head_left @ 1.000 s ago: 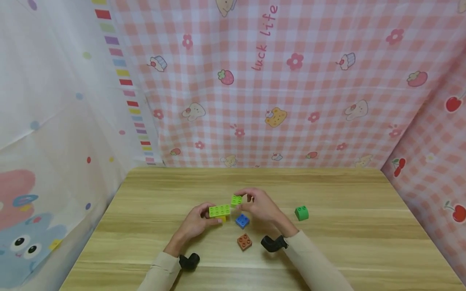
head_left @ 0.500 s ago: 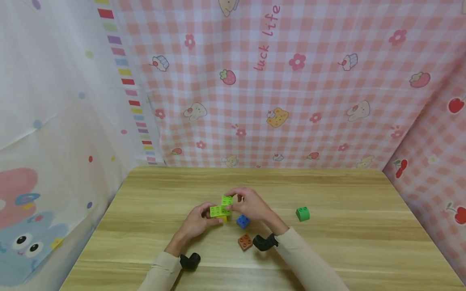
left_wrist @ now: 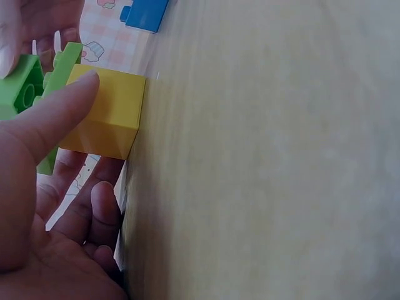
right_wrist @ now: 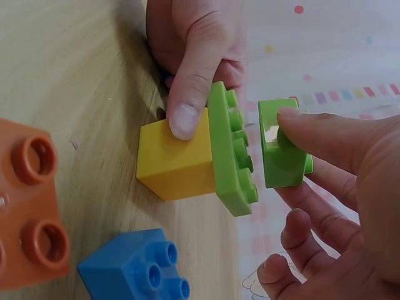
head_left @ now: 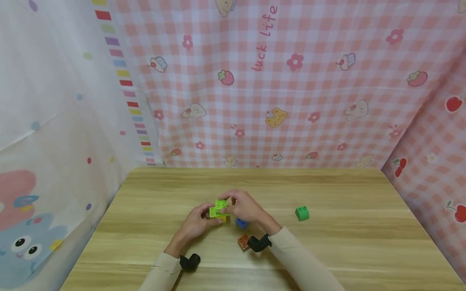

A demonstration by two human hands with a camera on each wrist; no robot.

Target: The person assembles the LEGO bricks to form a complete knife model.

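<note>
My left hand (head_left: 195,222) grips a yellow block (right_wrist: 178,159), its thumb pressed on the block's side. On top of the yellow block sits a flat lime-green plate (right_wrist: 228,156) with two rows of studs. A small lime-green brick (right_wrist: 275,147) is pinched between the thumb and fingers of my right hand (head_left: 244,207). It hangs over the plate's studs, with a narrow gap between them in the right wrist view. A blue brick (head_left: 242,223) lies on the table just below my right hand, partly covered by it.
Nearer the front lies a brown brick (head_left: 243,242), partly behind the right wrist's black camera mount (head_left: 259,243). A green round-topped brick (head_left: 301,213) stands farther right on the wooden table (head_left: 349,250). A checkered curtain (head_left: 276,89) hangs behind the table.
My right hand has carried the small lime-green brick leftward, from beside the plate to above it. The left hand has stayed in place with the yellow block.
</note>
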